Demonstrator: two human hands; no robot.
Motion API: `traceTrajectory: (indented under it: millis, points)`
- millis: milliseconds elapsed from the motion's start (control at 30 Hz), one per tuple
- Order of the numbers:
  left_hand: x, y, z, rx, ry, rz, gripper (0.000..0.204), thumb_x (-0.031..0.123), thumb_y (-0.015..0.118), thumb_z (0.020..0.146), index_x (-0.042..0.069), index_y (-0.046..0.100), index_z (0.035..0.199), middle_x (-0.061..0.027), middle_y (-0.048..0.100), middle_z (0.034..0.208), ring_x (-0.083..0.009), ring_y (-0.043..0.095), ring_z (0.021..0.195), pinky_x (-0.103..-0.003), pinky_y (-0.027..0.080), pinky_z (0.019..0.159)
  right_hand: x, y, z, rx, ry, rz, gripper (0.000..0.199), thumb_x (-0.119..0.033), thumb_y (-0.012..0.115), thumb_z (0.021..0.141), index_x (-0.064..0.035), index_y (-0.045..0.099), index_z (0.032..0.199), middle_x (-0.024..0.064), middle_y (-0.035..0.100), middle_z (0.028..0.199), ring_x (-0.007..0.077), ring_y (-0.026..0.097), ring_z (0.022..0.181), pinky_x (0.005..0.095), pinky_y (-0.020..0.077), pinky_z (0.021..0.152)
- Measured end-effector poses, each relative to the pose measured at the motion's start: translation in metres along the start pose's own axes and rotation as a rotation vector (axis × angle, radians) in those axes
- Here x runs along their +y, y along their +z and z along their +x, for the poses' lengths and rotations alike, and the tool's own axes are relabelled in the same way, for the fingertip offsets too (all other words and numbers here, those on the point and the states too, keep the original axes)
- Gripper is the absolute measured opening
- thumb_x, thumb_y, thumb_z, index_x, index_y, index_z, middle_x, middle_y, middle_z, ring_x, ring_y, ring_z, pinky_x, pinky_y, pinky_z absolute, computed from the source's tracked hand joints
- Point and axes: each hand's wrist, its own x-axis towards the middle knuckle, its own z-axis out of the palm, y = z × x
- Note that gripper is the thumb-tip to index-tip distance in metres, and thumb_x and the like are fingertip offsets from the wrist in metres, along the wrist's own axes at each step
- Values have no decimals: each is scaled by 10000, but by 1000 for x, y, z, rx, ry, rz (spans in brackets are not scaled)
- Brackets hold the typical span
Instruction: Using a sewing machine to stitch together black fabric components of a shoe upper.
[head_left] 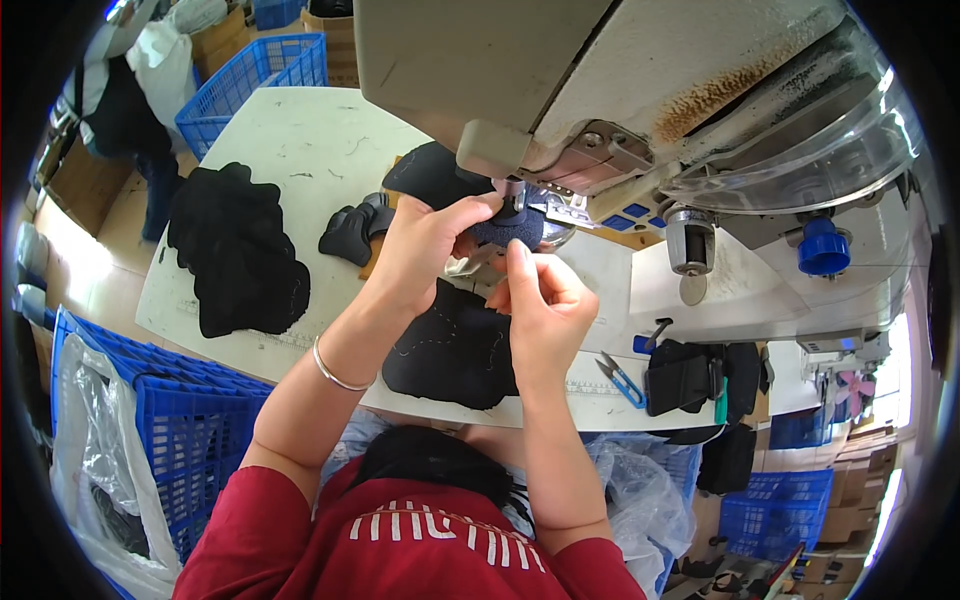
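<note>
Head view: touches dark blue piece (497, 233) at twelve o'clock with left hand (418, 240) and right hand (545, 300), fingers curled; cannot tell if pinching. Works beneath sewing machine (500, 70) overhanging at twelve, partly hiding the piece. Has black cloth pile (235, 250) at nine, blue crate (205, 397) at eight, blue-handled snips (627, 384) at four.

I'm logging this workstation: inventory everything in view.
Sewing machine: one, cream, upper right
Table: one, white, centre
Small piece: one, dark blue, under machine
Flat pieces: at least two, black, centre
Overlapping pile: one, black, left
Curved pieces: several, black, left of centre
Snips: one, blue, right front
Crates: several, blue, around table
Plastic bags: several, clear, both sides
Boxes: several, brown, far right
Co-worker: one, dark trousers, upper left
Bangle: one, silver, left wrist
Shirt: one, red, bottom centre
Left hand: one, bare, at small piece
Right hand: one, bare, likewise
</note>
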Motion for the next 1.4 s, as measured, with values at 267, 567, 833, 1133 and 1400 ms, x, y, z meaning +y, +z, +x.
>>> traceTrajectory:
  millis: [267, 567, 833, 1133, 1400]
  points:
    - [-2, 5, -1, -21, 2, -115, 156, 66, 591, 852, -37, 675, 935, -26, 637, 833, -74, 474, 635, -223, 380, 568, 27, -34, -36, 43, -41, -71, 167, -101, 614, 891, 32, 675, 810, 23, 604, 584, 54, 546, 529, 199, 395, 503]
    - [-13, 13, -8, 81, 40, -28, 267, 156, 604, 845, 41, 702, 1064, 54, 524, 675, -51, 353, 607, -204, 302, 561, 87, -115, -63, 267, -5, -292, 194, -118, 602, 893, 42, 667, 805, 34, 598, 596, 65, 531, 537, 208, 390, 518]
    - [-30, -1, -34, -9, 316, 98, 171, 58, 648, 850, 4, 652, 1013, -25, 639, 959, -91, 563, 806, -234, 453, 706, 102, -127, -72, 336, -33, -352, 203, -116, 597, 898, 42, 655, 784, 48, 617, 642, 72, 528, 517, 214, 383, 493]
    - [44, -55, 36, -253, -333, -157, 283, 161, 622, 887, -77, 629, 1041, -117, 678, 955, -143, 670, 783, -245, 558, 706, 33, -71, -35, 47, -712, -689, 193, -132, 683, 794, -90, 692, 982, 5, 579, 664, 182, 515, 580, 308, 368, 572]
    - [38, -47, 40, -432, -112, 252, 295, 148, 755, 771, -59, 665, 960, -99, 688, 843, -123, 662, 675, -228, 551, 617, 2, -15, -3, 23, -826, -1021, 450, -203, 721, 773, -152, 619, 1209, -14, 532, 645, 171, 504, 566, 313, 362, 534]
